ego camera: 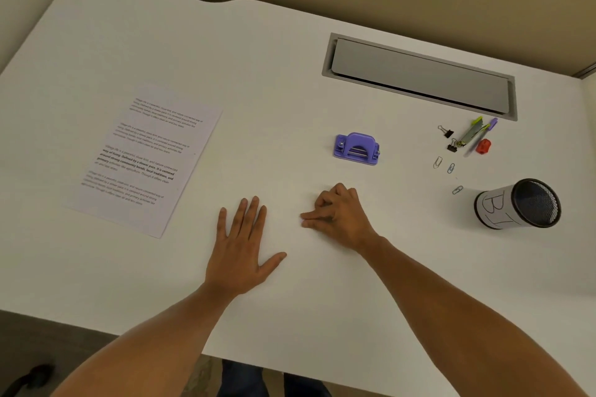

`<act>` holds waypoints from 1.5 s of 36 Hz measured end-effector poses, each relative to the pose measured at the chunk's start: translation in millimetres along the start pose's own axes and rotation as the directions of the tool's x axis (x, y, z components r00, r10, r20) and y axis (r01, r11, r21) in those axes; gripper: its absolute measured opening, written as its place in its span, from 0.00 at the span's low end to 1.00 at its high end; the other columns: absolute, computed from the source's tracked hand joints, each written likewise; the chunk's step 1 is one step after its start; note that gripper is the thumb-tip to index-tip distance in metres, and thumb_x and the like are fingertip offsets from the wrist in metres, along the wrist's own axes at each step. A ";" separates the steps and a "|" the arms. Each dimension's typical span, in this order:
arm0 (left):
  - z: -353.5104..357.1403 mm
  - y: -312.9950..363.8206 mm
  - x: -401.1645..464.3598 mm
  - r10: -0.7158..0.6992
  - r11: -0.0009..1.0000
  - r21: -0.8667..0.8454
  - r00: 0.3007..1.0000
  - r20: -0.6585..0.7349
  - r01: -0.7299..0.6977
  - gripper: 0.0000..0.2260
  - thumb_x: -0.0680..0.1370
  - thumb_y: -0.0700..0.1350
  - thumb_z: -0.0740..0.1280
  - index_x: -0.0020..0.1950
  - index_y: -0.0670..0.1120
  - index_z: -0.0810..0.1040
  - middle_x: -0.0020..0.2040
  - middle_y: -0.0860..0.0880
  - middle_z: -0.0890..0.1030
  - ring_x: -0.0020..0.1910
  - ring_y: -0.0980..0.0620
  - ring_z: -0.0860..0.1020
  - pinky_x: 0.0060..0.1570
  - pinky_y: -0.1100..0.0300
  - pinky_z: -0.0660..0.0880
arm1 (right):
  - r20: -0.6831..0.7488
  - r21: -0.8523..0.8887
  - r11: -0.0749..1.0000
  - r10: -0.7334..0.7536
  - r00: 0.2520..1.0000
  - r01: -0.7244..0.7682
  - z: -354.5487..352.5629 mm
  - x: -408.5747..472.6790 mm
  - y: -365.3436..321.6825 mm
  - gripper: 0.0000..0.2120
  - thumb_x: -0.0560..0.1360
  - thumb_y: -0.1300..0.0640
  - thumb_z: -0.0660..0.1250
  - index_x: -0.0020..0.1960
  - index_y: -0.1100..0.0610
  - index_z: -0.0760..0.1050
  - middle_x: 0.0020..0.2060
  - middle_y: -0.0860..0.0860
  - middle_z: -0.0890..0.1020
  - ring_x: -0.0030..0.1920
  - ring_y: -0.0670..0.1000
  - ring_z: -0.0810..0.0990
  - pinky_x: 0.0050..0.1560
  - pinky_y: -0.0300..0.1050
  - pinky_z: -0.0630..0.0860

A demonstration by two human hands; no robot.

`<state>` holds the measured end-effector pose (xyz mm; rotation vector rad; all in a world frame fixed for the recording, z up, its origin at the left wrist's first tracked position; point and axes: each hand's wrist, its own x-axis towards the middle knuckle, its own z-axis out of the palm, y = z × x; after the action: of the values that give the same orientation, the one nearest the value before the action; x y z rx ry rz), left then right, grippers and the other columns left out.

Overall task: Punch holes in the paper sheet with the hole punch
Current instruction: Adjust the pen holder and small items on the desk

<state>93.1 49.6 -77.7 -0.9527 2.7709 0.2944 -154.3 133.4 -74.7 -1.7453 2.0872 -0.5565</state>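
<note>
1. The purple hole punch [356, 149] stands on the white desk [274, 74], beyond the right hand and apart from it; nothing lies in its slot.
2. One printed paper sheet [146, 158] lies flat well to the left of the punch, slightly askew; its four blocks of text are too small to read.
3. The left hand [242, 248] lies palm down on the desk, fingers straight and spread, holding nothing; the right hand [337, 213] rests beside it with fingers loosely curled, two extended toward the left, gripping nothing.
4. One mesh pen cup [519, 203] lies tipped on its side at the right, marked "B1" on a paper wrap; its inside is too dark to make out.
5. Near it: three paper clips [451, 167], two black binder clips [446, 131], a red sharpener [483, 146]; a heap of pens [477, 132], overlapping, count uncertain.
6. A grey cable hatch [419, 77] is set into the desk, lid closed.
</note>
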 end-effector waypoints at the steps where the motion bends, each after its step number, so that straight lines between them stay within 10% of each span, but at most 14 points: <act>1: 0.2 0.1 -0.2 0.002 1.000 -0.003 1.000 -0.004 -0.002 0.43 0.77 0.72 0.49 0.81 0.42 0.52 0.82 0.43 0.48 0.81 0.44 0.46 0.76 0.36 0.50 | -0.026 0.012 1.000 0.011 1.000 -0.010 1.8 -0.7 -1.1 0.18 0.73 0.34 0.62 0.51 0.41 0.86 0.42 0.40 0.80 0.46 0.49 0.69 0.47 0.47 0.64; 13: -0.7 -0.2 -1.0 0.011 1.000 -0.014 1.000 -0.018 -0.011 0.43 0.77 0.72 0.51 0.81 0.42 0.53 0.82 0.43 0.49 0.81 0.44 0.47 0.76 0.36 0.51 | -0.137 -0.263 0.964 0.012 0.991 -0.048 24.4 -13.3 -29.9 0.08 0.78 0.55 0.65 0.43 0.51 0.81 0.39 0.46 0.80 0.39 0.51 0.75 0.39 0.45 0.62; 20: -3.9 -0.6 -1.2 0.009 1.000 -0.030 1.000 0.001 -0.009 0.43 0.77 0.72 0.51 0.81 0.42 0.53 0.82 0.43 0.49 0.81 0.44 0.48 0.76 0.36 0.51 | -0.068 0.092 0.932 0.357 0.931 -0.351 8.4 -13.1 -39.4 0.10 0.76 0.68 0.60 0.45 0.55 0.76 0.44 0.48 0.79 0.45 0.51 0.75 0.48 0.46 0.69; 26: -6.9 -0.6 -2.3 0.004 1.000 -0.009 0.999 0.037 -0.004 0.43 0.77 0.72 0.50 0.81 0.42 0.53 0.82 0.43 0.49 0.81 0.43 0.48 0.76 0.35 0.51 | -0.030 0.761 0.452 0.741 0.671 -0.466 -28.0 -32.0 -41.1 0.10 0.83 0.61 0.59 0.45 0.53 0.74 0.39 0.44 0.76 0.40 0.43 0.73 0.45 0.36 0.69; 31: -6.3 -1.3 -2.8 0.017 1.000 -0.015 0.999 0.032 -0.017 0.43 0.77 0.71 0.51 0.80 0.41 0.54 0.82 0.43 0.50 0.81 0.43 0.49 0.76 0.35 0.51 | 0.052 0.999 -0.039 0.890 0.453 -0.038 -99.8 -62.9 -15.1 0.10 0.82 0.62 0.59 0.45 0.53 0.75 0.37 0.46 0.75 0.38 0.47 0.74 0.38 0.41 0.65; 34: -2.5 -2.8 -3.1 0.032 0.999 -0.024 0.999 -0.002 -0.032 0.43 0.76 0.71 0.50 0.80 0.41 0.55 0.82 0.42 0.51 0.81 0.43 0.50 0.76 0.35 0.51 | -0.183 0.976 0.213 0.916 0.358 -0.047 -159.0 -91.8 6.5 0.11 0.83 0.60 0.60 0.43 0.52 0.75 0.36 0.44 0.76 0.38 0.45 0.74 0.38 0.39 0.66; 38: 1.7 -2.5 -2.4 0.055 0.998 -0.038 0.997 -0.058 -0.057 0.44 0.75 0.70 0.50 0.79 0.38 0.58 0.81 0.41 0.54 0.80 0.42 0.54 0.75 0.34 0.51 | -0.500 0.706 0.552 0.832 0.241 -0.443 -212.7 -127.8 38.7 0.09 0.83 0.53 0.60 0.49 0.51 0.77 0.43 0.46 0.78 0.45 0.44 0.76 0.47 0.33 0.71; 44: -0.1 0.0 -2.7 0.052 0.997 -0.048 0.996 -0.074 -0.056 0.44 0.75 0.70 0.50 0.78 0.37 0.60 0.80 0.40 0.57 0.79 0.40 0.57 0.75 0.33 0.51 | -0.560 0.476 0.503 0.806 0.192 -0.722 -239.8 -148.0 93.3 0.08 0.80 0.57 0.64 0.51 0.58 0.81 0.42 0.50 0.81 0.41 0.50 0.77 0.46 0.41 0.72; 54: -1.9 1.0 -1.8 0.050 0.997 -0.050 0.997 -0.062 -0.053 0.44 0.74 0.70 0.50 0.78 0.37 0.59 0.80 0.40 0.57 0.79 0.40 0.58 0.75 0.33 0.51 | -0.500 -0.084 0.412 0.770 0.396 -0.907 -240.0 -146.4 140.9 0.10 0.77 0.58 0.67 0.49 0.49 0.86 0.44 0.55 0.86 0.51 0.62 0.76 0.50 0.53 0.74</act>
<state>93.7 50.9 -75.3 -0.9175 2.8602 0.3518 -370.9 316.0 61.8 -0.3739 3.1209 -0.1894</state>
